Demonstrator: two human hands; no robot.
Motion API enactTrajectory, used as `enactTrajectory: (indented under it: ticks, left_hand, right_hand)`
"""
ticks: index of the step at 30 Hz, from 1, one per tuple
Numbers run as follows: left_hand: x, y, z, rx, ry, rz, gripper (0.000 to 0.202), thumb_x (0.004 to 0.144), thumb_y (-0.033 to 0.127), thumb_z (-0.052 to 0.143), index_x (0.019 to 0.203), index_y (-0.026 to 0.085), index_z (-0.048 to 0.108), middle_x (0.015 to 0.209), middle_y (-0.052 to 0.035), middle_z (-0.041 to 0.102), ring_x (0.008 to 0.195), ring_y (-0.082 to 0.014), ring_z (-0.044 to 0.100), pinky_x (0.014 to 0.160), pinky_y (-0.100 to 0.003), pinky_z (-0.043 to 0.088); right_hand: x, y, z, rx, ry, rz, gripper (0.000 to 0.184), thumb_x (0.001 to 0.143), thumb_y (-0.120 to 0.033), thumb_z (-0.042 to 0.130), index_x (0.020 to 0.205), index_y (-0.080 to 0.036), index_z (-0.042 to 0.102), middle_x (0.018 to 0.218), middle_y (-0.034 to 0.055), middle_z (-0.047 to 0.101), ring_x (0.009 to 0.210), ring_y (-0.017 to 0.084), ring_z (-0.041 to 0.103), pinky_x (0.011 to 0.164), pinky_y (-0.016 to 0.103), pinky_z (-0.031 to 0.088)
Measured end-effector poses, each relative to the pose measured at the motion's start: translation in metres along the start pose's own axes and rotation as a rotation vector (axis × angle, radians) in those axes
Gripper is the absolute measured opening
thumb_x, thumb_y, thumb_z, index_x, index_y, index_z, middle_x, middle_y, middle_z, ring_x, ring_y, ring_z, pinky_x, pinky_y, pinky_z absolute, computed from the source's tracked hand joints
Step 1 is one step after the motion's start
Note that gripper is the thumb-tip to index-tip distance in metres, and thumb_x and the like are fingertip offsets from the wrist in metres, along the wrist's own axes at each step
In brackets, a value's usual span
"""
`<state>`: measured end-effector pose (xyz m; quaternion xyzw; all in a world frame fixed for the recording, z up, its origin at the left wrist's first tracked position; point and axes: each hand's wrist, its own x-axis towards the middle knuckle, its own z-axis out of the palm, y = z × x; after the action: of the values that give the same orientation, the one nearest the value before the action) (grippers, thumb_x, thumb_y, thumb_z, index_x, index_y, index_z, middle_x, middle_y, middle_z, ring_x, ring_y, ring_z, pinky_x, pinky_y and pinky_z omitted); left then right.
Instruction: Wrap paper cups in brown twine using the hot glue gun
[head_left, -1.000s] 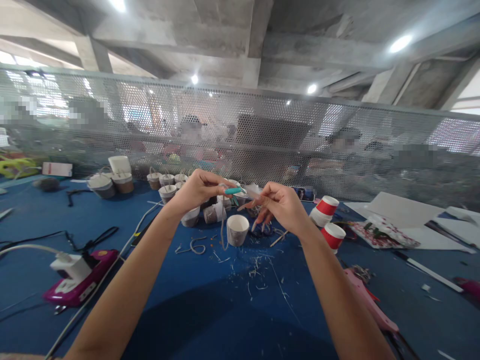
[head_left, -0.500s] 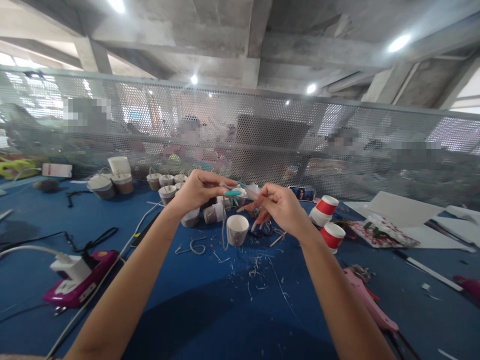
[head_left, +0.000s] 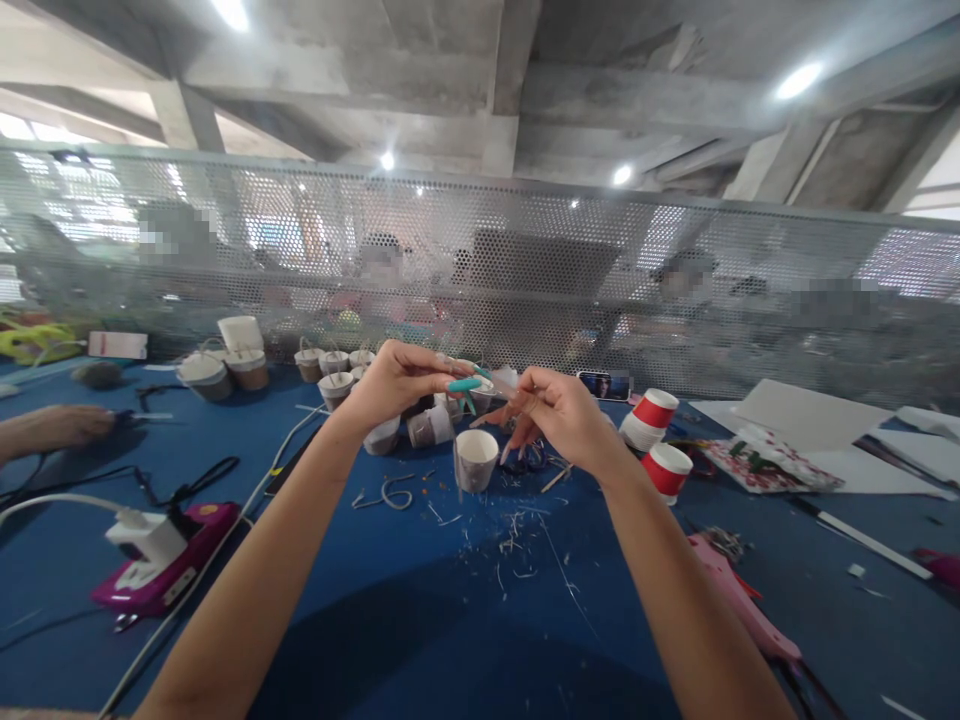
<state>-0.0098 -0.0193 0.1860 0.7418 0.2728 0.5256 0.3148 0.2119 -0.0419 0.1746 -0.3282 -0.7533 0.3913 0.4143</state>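
Both my hands are raised over a blue table [head_left: 465,620]. My left hand [head_left: 397,378] is closed on small teal-handled scissors [head_left: 466,385], fingers wrapped round the handle. My right hand [head_left: 559,412] pinches a thin strip or cord close to the scissor blades; I cannot make out exactly what it is. Just below the hands stands a small white paper cup [head_left: 475,459]. Cut scraps [head_left: 517,530] lie scattered on the cloth in front of the cup.
Several small wrapped cups [head_left: 330,372] stand behind. Red-and-white cups [head_left: 660,450] sit to the right, a phone [head_left: 604,384] beyond. A magenta glue gun [head_left: 154,565] with cable lies left, a pink one [head_left: 739,600] right. Another person's hand [head_left: 56,428] reaches in at far left.
My hands have stayed close together, the right one drawn slightly nearer the scissors. Another person's hand has come into view at the far left. The hanging cord below my left hand no longer shows.
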Motion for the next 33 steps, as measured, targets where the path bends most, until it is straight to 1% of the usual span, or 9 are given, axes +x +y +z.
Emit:
enactTrajectory:
  ticks: [3,6,9,12,19,22,24,28,33]
  left_hand:
    - [0.0,-0.001,-0.003,-0.003,0.017,0.017,0.015,0.062,0.03,0.081,0.075,0.022,0.079,0.078,-0.0056,0.077,0.076,-0.0186,0.072,0.064,-0.024,0.058]
    - [0.0,-0.003,-0.006,0.05,0.017,0.004,0.018,0.062,0.029,0.081,0.078,0.02,0.079,0.079,-0.0065,0.077,0.07,-0.017,0.071,0.059,-0.022,0.056]
    - [-0.001,-0.005,-0.008,0.112,0.002,-0.014,0.023,0.064,0.03,0.08,0.084,0.02,0.078,0.074,-0.0055,0.076,0.062,-0.0151,0.068,0.051,-0.022,0.053]
    - [-0.002,-0.006,-0.011,0.133,0.004,0.003,0.024,0.065,0.031,0.079,0.086,0.02,0.078,0.068,-0.0045,0.074,0.057,-0.0142,0.066,0.047,-0.021,0.05]
    - [0.0,-0.004,-0.015,0.099,-0.032,0.047,0.023,0.065,0.028,0.079,0.087,0.021,0.078,0.065,-0.0034,0.074,0.056,-0.0132,0.065,0.049,-0.021,0.051]
    - [0.0,-0.005,-0.015,0.11,-0.043,0.068,0.022,0.065,0.029,0.079,0.086,0.021,0.078,0.064,-0.0031,0.073,0.056,-0.0136,0.066,0.048,-0.021,0.05]
    - [0.0,-0.006,-0.014,0.128,-0.04,0.083,0.022,0.066,0.029,0.079,0.086,0.021,0.078,0.068,-0.0037,0.074,0.058,-0.0145,0.067,0.049,-0.021,0.051]
    - [0.0,-0.007,-0.01,0.134,-0.053,0.099,0.023,0.067,0.029,0.079,0.089,0.022,0.078,0.074,-0.0042,0.076,0.061,-0.0141,0.068,0.051,-0.02,0.052]
    - [0.0,-0.005,-0.009,0.115,-0.054,0.075,0.023,0.068,0.028,0.078,0.09,0.021,0.078,0.068,-0.0036,0.074,0.057,-0.0126,0.066,0.05,-0.019,0.053]
  right_hand:
    - [0.0,-0.001,-0.001,0.007,-0.002,-0.01,0.032,0.087,-0.049,0.056,0.074,-0.02,0.047,0.08,0.0057,0.074,0.048,0.012,0.066,0.045,0.022,0.051]
    - [0.0,0.0,-0.002,0.022,-0.002,-0.008,0.032,0.088,-0.048,0.055,0.074,-0.02,0.047,0.08,0.0056,0.074,0.048,0.012,0.066,0.045,0.022,0.052]
    - [0.0,0.0,-0.002,0.025,-0.002,-0.013,0.032,0.089,-0.048,0.054,0.074,-0.02,0.048,0.079,0.0054,0.074,0.048,0.012,0.066,0.045,0.023,0.052]
    - [0.0,-0.001,-0.002,-0.019,0.016,-0.024,0.033,0.09,-0.05,0.052,0.075,-0.02,0.048,0.079,0.0054,0.074,0.045,0.011,0.065,0.042,0.022,0.05]
    - [0.0,0.001,-0.001,-0.048,0.018,-0.02,0.034,0.092,-0.05,0.048,0.075,-0.021,0.045,0.082,0.0063,0.075,0.044,0.011,0.064,0.041,0.022,0.049]
    - [0.001,0.003,0.0,-0.065,0.023,-0.033,0.034,0.092,-0.049,0.048,0.074,-0.021,0.045,0.078,0.0052,0.075,0.043,0.011,0.063,0.04,0.022,0.047]
    - [0.002,0.004,0.001,-0.07,0.007,-0.033,0.035,0.091,-0.05,0.049,0.073,-0.021,0.045,0.074,0.0047,0.074,0.043,0.011,0.062,0.04,0.022,0.046]
    - [0.004,0.007,0.003,-0.047,-0.046,-0.035,0.037,0.09,-0.052,0.049,0.07,-0.021,0.045,0.065,0.0034,0.071,0.047,0.014,0.064,0.046,0.025,0.05]
    - [0.005,0.01,0.005,-0.049,-0.068,-0.041,0.038,0.091,-0.052,0.047,0.069,-0.021,0.046,0.061,0.003,0.069,0.055,0.014,0.066,0.055,0.027,0.053]
